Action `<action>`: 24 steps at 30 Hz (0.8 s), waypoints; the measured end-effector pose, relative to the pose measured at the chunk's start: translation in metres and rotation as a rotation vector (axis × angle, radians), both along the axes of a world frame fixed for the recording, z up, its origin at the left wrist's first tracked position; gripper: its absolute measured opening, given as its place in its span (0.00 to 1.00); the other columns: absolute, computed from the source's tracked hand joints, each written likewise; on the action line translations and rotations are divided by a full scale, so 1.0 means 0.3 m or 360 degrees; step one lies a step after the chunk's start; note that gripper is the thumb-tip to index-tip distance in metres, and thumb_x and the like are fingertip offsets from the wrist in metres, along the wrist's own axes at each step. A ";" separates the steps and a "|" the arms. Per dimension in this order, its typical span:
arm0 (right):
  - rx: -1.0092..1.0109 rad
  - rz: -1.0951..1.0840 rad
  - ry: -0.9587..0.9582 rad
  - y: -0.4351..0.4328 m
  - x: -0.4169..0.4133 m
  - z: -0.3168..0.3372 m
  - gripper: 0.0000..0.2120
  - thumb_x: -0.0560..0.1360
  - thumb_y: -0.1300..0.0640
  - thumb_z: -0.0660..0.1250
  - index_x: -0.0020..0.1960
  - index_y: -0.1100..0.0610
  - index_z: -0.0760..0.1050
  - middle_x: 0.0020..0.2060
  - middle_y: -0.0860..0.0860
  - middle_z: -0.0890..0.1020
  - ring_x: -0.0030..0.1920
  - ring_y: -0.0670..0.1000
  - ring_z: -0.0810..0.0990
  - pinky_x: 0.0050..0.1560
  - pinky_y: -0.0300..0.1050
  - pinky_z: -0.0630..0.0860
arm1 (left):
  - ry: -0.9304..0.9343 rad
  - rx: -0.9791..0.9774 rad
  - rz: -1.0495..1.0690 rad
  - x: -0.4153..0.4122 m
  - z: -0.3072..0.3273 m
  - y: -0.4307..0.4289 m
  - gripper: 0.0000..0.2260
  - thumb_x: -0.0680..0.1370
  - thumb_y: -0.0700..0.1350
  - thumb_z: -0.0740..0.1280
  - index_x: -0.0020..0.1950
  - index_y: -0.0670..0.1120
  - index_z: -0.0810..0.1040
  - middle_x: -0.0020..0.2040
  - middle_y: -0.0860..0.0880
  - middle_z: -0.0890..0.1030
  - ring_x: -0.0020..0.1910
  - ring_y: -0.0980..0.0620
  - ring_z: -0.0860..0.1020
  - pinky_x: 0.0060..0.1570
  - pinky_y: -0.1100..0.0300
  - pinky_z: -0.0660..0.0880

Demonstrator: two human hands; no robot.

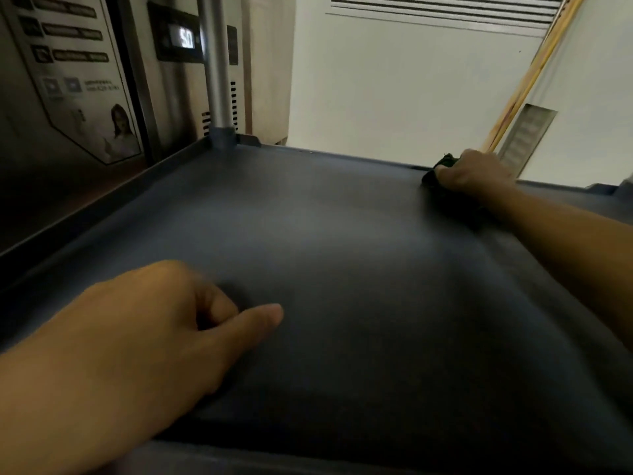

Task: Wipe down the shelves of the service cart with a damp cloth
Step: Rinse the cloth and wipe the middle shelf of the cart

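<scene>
Here, at the left of the view, a steel appliance with a lit display (186, 39) is seen behind the cart, and a grey upright post (215, 63) is set into the far left corner of the shelf (342, 269). The left hand (161, 323) is laid palm down on the near left part of the shelf, loosely curled with the thumb stretched out; nothing is held in it, and it appears to be used as a brace. The dark shelf surface is spread bare between the two hands, bounded by a raised rim (85, 200) along the left side and the far edge. At the far right, the right hand (476, 173) is closed over a dark cloth (442, 169), which is pressed against the shelf right at the far rim, near the far right corner. The two hands are held well apart, on a diagonal across the shelf. The coming stroke is judged to turn on this: the cloth lies at the far right edge, so nearly all of the unwiped-looking surface is stretched leftward and toward the person from it, and the right hand alone is placed to draw it there. Whether the surface is already damp cannot be told, since the view is blurred. A pale wall with a vent (445, 10) is seen beyond the cart.
</scene>
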State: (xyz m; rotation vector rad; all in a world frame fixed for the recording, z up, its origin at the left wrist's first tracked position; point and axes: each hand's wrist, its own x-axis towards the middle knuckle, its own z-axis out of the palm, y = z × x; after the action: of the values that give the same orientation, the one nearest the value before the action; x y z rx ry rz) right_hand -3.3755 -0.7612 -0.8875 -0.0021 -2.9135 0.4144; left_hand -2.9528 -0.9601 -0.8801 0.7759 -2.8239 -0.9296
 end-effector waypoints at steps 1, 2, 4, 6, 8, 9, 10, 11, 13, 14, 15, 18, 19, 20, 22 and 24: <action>0.0000 0.0017 0.0003 -0.020 -0.033 -0.004 0.36 0.63 0.29 0.58 0.57 0.57 0.72 0.57 0.60 0.75 0.56 0.68 0.75 0.58 0.62 0.75 | -0.0063 0.0275 0.0038 -0.016 0.011 0.000 0.32 0.68 0.72 0.60 0.21 0.46 0.76 0.18 0.48 0.73 0.14 0.52 0.70 0.19 0.63 0.70; 0.0007 0.0021 0.0005 -0.040 -0.054 -0.005 0.36 0.63 0.29 0.58 0.57 0.57 0.72 0.57 0.60 0.76 0.56 0.68 0.75 0.58 0.62 0.75 | -0.0095 0.0489 0.0080 -0.036 0.012 -0.008 0.30 0.70 0.66 0.63 0.19 0.44 0.75 0.18 0.46 0.73 0.13 0.51 0.69 0.16 0.65 0.66; 0.0017 0.0025 0.0021 -0.070 -0.071 -0.005 0.38 0.62 0.28 0.58 0.57 0.57 0.73 0.56 0.60 0.76 0.55 0.68 0.76 0.58 0.62 0.75 | 0.0090 0.0615 0.0169 -0.066 0.007 -0.048 0.26 0.73 0.61 0.64 0.21 0.45 0.77 0.19 0.45 0.75 0.14 0.49 0.71 0.16 0.63 0.68; 0.0025 0.0026 0.0036 -0.092 -0.094 -0.003 0.39 0.61 0.28 0.58 0.57 0.58 0.73 0.56 0.60 0.76 0.55 0.68 0.76 0.59 0.61 0.75 | 0.0499 0.0224 0.0201 -0.076 -0.023 -0.112 0.17 0.70 0.65 0.63 0.31 0.56 0.82 0.23 0.49 0.79 0.21 0.48 0.77 0.28 0.51 0.79; 0.0039 0.0018 0.0027 -0.111 -0.109 0.001 0.40 0.61 0.28 0.58 0.57 0.59 0.74 0.55 0.60 0.76 0.55 0.68 0.75 0.59 0.60 0.74 | 0.0661 -0.0200 0.0207 -0.088 -0.040 -0.149 0.15 0.67 0.68 0.61 0.42 0.61 0.79 0.28 0.54 0.79 0.30 0.50 0.79 0.38 0.46 0.80; 0.0044 0.0020 0.0023 -0.118 -0.113 0.003 0.39 0.61 0.28 0.59 0.56 0.59 0.74 0.54 0.60 0.76 0.55 0.67 0.75 0.58 0.59 0.74 | 0.0624 -0.0312 0.0142 -0.095 -0.043 -0.150 0.16 0.66 0.67 0.59 0.44 0.60 0.77 0.34 0.57 0.79 0.35 0.52 0.78 0.41 0.48 0.80; 0.0051 0.0024 0.0019 -0.127 -0.114 0.006 0.39 0.61 0.28 0.60 0.55 0.59 0.74 0.54 0.60 0.77 0.55 0.67 0.75 0.57 0.57 0.74 | 0.0495 -0.0433 0.0065 -0.103 -0.044 -0.139 0.18 0.66 0.67 0.57 0.47 0.60 0.76 0.40 0.58 0.76 0.40 0.54 0.77 0.43 0.51 0.78; 0.0051 0.0029 0.0012 -0.136 -0.109 0.011 0.38 0.61 0.29 0.61 0.55 0.59 0.74 0.53 0.59 0.77 0.55 0.67 0.75 0.55 0.55 0.74 | 0.0336 -0.0557 -0.0012 -0.109 -0.042 -0.123 0.21 0.65 0.68 0.54 0.51 0.62 0.74 0.46 0.59 0.73 0.46 0.55 0.74 0.47 0.53 0.77; 0.0004 0.0046 -0.0019 -0.155 -0.105 0.021 0.35 0.61 0.30 0.63 0.54 0.58 0.74 0.51 0.59 0.78 0.55 0.66 0.75 0.53 0.54 0.74 | 0.0101 -0.0738 -0.0145 -0.121 -0.046 -0.102 0.26 0.65 0.71 0.47 0.61 0.67 0.64 0.55 0.58 0.66 0.54 0.56 0.67 0.55 0.57 0.74; -0.0022 0.0056 -0.0030 -0.167 -0.105 0.026 0.34 0.62 0.31 0.64 0.53 0.58 0.74 0.51 0.58 0.78 0.55 0.66 0.75 0.53 0.54 0.74 | 0.0034 -0.0790 -0.0188 -0.123 -0.048 -0.098 0.27 0.65 0.71 0.44 0.62 0.68 0.59 0.57 0.57 0.63 0.55 0.57 0.64 0.57 0.59 0.72; -0.0033 0.0064 -0.0031 -0.184 -0.101 0.029 0.32 0.63 0.32 0.65 0.53 0.58 0.74 0.51 0.58 0.78 0.56 0.65 0.75 0.53 0.53 0.73 | -0.0013 -0.0822 -0.0221 -0.122 -0.049 -0.101 0.26 0.66 0.71 0.42 0.63 0.68 0.55 0.59 0.57 0.60 0.55 0.57 0.61 0.58 0.59 0.69; -0.0052 0.0068 0.0009 -0.252 -0.086 0.031 0.31 0.63 0.33 0.65 0.52 0.58 0.74 0.52 0.58 0.78 0.56 0.64 0.75 0.52 0.52 0.71 | -0.0124 -0.0854 -0.0311 -0.120 -0.050 -0.093 0.27 0.67 0.68 0.36 0.65 0.66 0.48 0.65 0.56 0.55 0.62 0.55 0.59 0.65 0.57 0.64; -0.0061 0.0067 0.0033 -0.281 -0.076 0.028 0.31 0.64 0.34 0.65 0.53 0.58 0.73 0.52 0.58 0.78 0.57 0.64 0.74 0.54 0.53 0.70 | -0.0133 -0.0881 -0.0331 -0.118 -0.052 -0.091 0.27 0.67 0.67 0.35 0.66 0.65 0.47 0.67 0.56 0.54 0.66 0.54 0.58 0.68 0.57 0.63; -0.0063 0.0068 0.0061 -0.315 -0.067 0.024 0.30 0.65 0.34 0.66 0.53 0.59 0.73 0.53 0.58 0.77 0.58 0.63 0.74 0.56 0.54 0.70 | -0.0147 -0.0905 -0.0339 -0.119 -0.052 -0.091 0.28 0.67 0.67 0.35 0.67 0.64 0.46 0.68 0.56 0.54 0.68 0.53 0.57 0.69 0.57 0.62; -0.0049 0.0093 0.0105 -0.384 -0.043 0.015 0.28 0.68 0.36 0.66 0.54 0.59 0.73 0.52 0.58 0.76 0.58 0.63 0.72 0.57 0.54 0.70 | -0.0185 -0.0940 -0.0358 -0.121 -0.047 -0.092 0.28 0.69 0.66 0.35 0.68 0.63 0.45 0.69 0.55 0.55 0.69 0.52 0.57 0.69 0.56 0.62; -0.0042 0.0168 0.0121 -0.461 -0.006 0.015 0.26 0.70 0.37 0.65 0.54 0.59 0.72 0.51 0.57 0.73 0.59 0.63 0.72 0.57 0.54 0.70 | -0.0208 -0.0963 -0.0379 -0.124 -0.046 -0.091 0.27 0.69 0.66 0.35 0.67 0.63 0.47 0.70 0.55 0.55 0.69 0.52 0.57 0.69 0.56 0.61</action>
State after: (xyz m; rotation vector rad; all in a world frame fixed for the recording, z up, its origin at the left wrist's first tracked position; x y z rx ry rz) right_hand -3.3774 -0.8994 -0.8831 0.1606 -2.8413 0.4592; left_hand -2.9899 -0.9873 -0.8941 0.4378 -3.0840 -0.0028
